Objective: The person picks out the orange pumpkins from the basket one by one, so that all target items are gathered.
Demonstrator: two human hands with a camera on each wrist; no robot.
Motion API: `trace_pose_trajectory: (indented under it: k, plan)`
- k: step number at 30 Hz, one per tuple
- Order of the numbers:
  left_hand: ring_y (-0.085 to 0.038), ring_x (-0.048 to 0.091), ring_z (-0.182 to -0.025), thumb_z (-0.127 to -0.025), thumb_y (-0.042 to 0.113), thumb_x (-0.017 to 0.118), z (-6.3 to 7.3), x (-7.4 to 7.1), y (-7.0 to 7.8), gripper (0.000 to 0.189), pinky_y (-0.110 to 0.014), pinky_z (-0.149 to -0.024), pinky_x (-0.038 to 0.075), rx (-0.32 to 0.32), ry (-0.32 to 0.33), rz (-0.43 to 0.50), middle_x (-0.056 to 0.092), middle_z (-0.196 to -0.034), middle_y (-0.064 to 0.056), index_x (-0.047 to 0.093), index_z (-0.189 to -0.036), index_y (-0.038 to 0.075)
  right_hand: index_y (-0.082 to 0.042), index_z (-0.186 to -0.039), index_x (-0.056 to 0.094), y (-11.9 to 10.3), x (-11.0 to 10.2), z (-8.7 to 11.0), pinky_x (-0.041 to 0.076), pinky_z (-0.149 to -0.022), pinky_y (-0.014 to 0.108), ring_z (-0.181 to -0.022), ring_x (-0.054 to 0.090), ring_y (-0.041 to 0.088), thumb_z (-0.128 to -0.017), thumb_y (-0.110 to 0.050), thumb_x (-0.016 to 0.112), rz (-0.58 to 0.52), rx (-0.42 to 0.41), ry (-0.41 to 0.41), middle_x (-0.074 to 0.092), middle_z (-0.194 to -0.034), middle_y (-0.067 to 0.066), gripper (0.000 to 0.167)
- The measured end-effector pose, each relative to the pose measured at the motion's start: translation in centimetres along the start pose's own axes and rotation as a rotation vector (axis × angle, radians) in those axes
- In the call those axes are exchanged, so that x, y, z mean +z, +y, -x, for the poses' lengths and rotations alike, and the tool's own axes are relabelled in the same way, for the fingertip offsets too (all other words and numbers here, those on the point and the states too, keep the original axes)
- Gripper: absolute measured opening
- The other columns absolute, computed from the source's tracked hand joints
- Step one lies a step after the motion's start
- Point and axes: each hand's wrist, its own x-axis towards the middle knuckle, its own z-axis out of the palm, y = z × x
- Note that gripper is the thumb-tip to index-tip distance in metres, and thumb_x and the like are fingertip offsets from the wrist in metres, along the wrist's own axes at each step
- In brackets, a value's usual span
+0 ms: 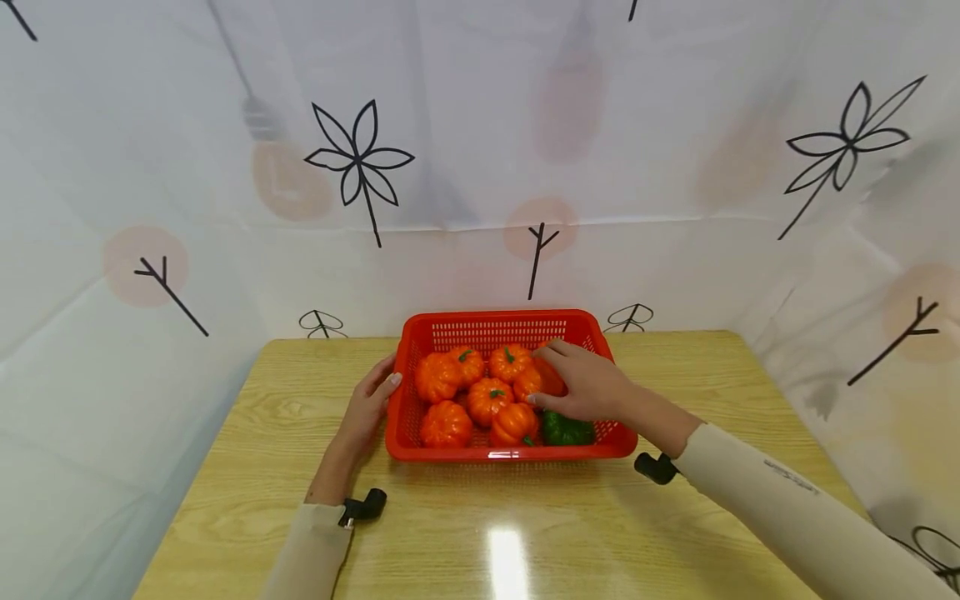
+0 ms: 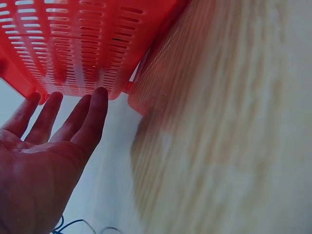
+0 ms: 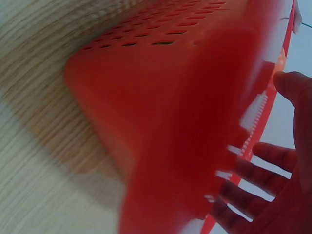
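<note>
Basket (image 1: 442, 455), red plastic w/ slotted sides, sits on wood-grain table (image 1: 247, 467); orange pumpkins (image 1: 489, 402), some w/ grn stems, lie in it, & a dk grn item (image 1: 567, 430) lies inside its front R corner, just under the R hand (image 1: 592, 387). L hand (image 1: 367, 408) is at basket's L end: thumb by the rim, fingers along the outer side, approx straight & spread in the L wrist view, tips at or v. near the slotted wall, not wrapped round anything. R hand reaches over basket's R end, thumb & fingers wide apart about an orange piece (image 1: 551, 382) inside basket; fingers look fairly straight in R wrist view, no grip seen, can't tell if fingertips touch the piece. Both arms in beige sleeves (image 1: 780, 500), w/ blk wrist cams (image 1: 365, 505) near basket's front L & front R corners. White cloth (image 1: 480, 150) w/ blk plant outlines & pale pink patches hangs behind basket.
</note>
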Motion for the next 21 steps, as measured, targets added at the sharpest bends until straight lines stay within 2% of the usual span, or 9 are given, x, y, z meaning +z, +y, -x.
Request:
trace_pose_trajectory:
  k: [6,9,17,21]
  plan:
    - [-0.014,0.060,-0.124,-0.110,0.019,0.057,-0.2,0.4,0.2,0.048,-0.025,-0.096,0.059,-0.005,0.033,0.042,0.049,-0.152,-0.015,0.049,-0.157,0.008,-0.004,-0.144,0.060,-0.1,0.3,-0.6,0.057,-0.103,0.051,-0.119,0.065,0.032,-0.096,-0.050,0.074,0.005,-0.012,-0.030,0.061,-0.135,0.013,0.068]
    - [-0.014,0.063,-0.117,-0.110,0.016,0.057,-0.2,0.6,0.4,0.048,-0.026,-0.094,0.060,-0.004,0.041,0.080,0.052,-0.146,-0.020,0.048,-0.156,0.005,-0.004,-0.143,0.061,-0.2,0.5,-0.8,0.057,-0.101,0.051,-0.117,0.065,0.032,-0.096,-0.050,0.074,0.026,0.005,-0.035,0.061,-0.134,0.013,0.067]
    - [-0.014,0.065,-0.115,-0.109,0.011,0.058,-0.1,0.8,0.6,0.049,-0.027,-0.094,0.061,-0.027,0.052,0.177,0.054,-0.142,-0.020,0.046,-0.155,0.001,-0.001,-0.141,0.060,-0.8,0.9,-1.6,0.062,-0.082,0.048,-0.093,0.067,0.030,-0.096,-0.053,0.072,0.048,0.133,-0.055,0.060,-0.131,0.019,0.070]
    - [-0.014,0.065,-0.115,-0.109,0.010,0.058,0.0,0.8,0.8,0.050,-0.027,-0.094,0.061,-0.028,0.053,0.182,0.054,-0.142,-0.022,0.045,-0.156,0.000,0.001,-0.143,0.058,-1.1,1.0,-2.0,0.061,-0.075,0.045,-0.078,0.062,0.027,-0.096,-0.052,0.072,0.047,0.144,-0.084,0.057,-0.129,0.021,0.071]
